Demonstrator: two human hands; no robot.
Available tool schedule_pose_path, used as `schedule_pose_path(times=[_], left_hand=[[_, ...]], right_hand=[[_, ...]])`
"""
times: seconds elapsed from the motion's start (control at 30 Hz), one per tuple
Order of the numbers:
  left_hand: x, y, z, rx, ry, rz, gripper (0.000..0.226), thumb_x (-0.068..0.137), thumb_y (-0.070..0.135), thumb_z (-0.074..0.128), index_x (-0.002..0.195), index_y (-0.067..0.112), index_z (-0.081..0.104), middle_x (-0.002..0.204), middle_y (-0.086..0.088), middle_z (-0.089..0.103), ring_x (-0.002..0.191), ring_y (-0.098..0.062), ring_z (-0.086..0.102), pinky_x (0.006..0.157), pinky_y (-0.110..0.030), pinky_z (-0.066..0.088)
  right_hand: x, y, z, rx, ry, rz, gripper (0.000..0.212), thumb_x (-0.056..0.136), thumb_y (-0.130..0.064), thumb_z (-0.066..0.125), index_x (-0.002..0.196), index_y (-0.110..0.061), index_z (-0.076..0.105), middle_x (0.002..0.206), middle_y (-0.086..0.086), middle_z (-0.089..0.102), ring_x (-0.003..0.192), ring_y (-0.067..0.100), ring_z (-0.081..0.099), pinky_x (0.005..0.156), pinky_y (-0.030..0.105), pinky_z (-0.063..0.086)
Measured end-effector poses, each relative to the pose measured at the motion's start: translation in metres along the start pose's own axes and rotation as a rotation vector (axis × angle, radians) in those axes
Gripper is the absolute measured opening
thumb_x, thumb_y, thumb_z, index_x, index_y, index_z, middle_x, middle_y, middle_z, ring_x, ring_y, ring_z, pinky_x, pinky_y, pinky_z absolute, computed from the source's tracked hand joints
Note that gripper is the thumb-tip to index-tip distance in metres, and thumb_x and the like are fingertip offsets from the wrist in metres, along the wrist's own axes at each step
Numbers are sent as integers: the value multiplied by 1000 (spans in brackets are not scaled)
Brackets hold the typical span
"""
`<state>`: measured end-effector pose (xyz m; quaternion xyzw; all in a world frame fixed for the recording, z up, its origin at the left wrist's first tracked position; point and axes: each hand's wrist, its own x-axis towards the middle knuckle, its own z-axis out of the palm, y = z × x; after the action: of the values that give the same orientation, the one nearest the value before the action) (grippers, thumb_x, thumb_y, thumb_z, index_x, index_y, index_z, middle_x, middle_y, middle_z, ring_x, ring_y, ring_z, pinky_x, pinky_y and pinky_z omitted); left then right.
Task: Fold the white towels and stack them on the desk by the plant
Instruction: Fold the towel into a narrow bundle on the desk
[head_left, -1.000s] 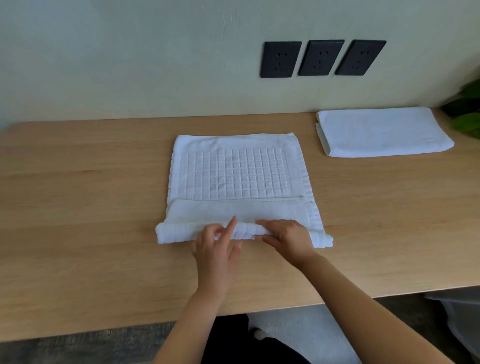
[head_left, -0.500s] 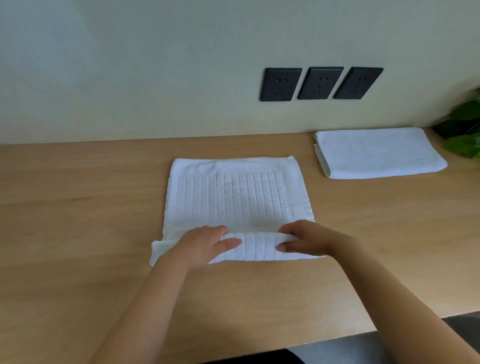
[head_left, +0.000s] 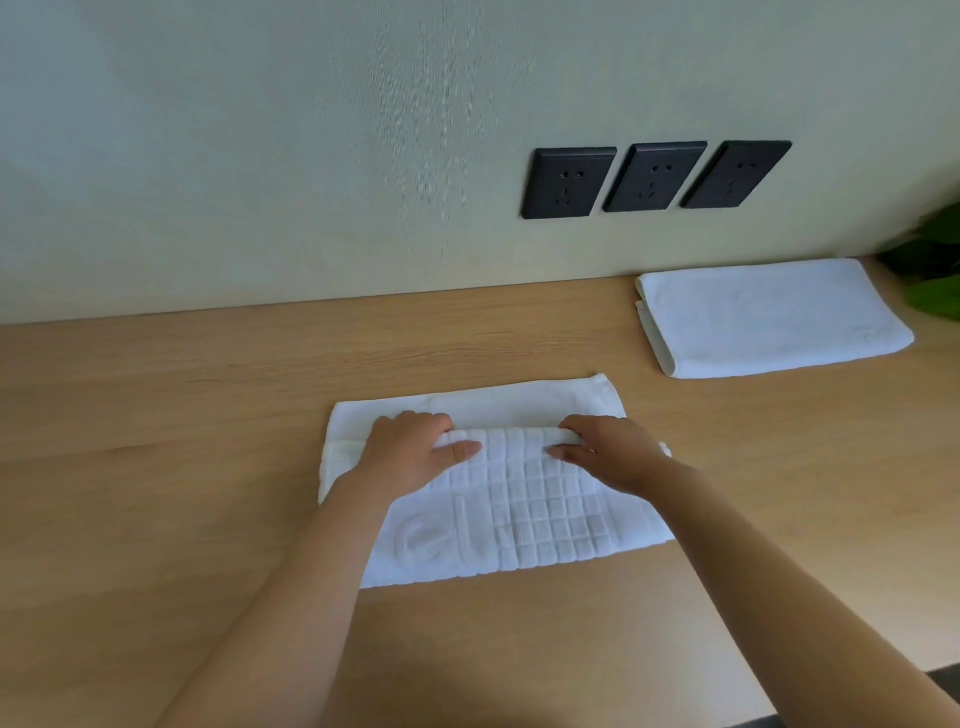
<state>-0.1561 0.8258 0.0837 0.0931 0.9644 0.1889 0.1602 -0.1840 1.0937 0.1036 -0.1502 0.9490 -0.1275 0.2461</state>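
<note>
A white towel with a raised grid pattern (head_left: 540, 514) lies on the wooden desk (head_left: 182, 415) in front of me, its near half turned over toward the wall. My left hand (head_left: 410, 454) and my right hand (head_left: 608, 452) both grip the leading folded edge, thumbs on top and fingers curled over it. A strip of the lower layer shows beyond the hands. A second white towel (head_left: 769, 317), folded into a flat rectangle, lies at the back right beside the green plant (head_left: 935, 270).
Three black wall sockets (head_left: 654, 176) sit on the pale wall above the desk. The desk's front edge shows at the lower right corner. Bare wood stretches to the left of the towel.
Both hands have carried the towel's near edge away from me toward the wall, folding it over itself. The camera has tilted up and forward.
</note>
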Motion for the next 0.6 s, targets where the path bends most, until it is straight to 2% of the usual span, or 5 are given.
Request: schedule_pose_path(times=[0.1,0.2,0.37,0.53,0.6], left_hand=[[7,-5,-1,-61,-6,-9,47,91,63,39,70,21,36,62,8,41,62,-13,43,58,-31,27],[15,-10,-5,-174,-25,-63,40,93,59,40,83,20,42,61,8,44,58,-10,43,53,-28,28],[30,-19,-2,-218,-13,-95,46,91,61,42,86,15,49,66,4,47,68,-18,50,60,-32,35],[37,-26,1,-236,29,-61,46,91,57,46,78,14,49,67,6,44,64,-11,43,57,-29,31],[36,-28,2,-244,77,-33,43,92,54,48,77,14,49,68,7,42,65,-12,42,57,-29,29]], right_hand=[[6,-1,-1,-31,62,-29,35,95,-52,45,109,-23,58,85,-2,67,77,17,61,71,32,48],[18,-2,-6,-30,109,-53,35,94,-53,45,106,-23,60,83,-4,65,75,15,60,69,32,48],[44,-3,-9,-87,108,-31,37,94,-54,46,98,-20,59,78,-5,60,70,11,55,60,27,40],[58,3,-8,-134,183,-133,40,92,-54,48,99,-17,62,94,-7,58,90,12,53,68,26,36],[60,3,-10,-129,175,-128,42,92,-55,46,97,-16,61,90,-5,60,87,14,55,66,28,37]])
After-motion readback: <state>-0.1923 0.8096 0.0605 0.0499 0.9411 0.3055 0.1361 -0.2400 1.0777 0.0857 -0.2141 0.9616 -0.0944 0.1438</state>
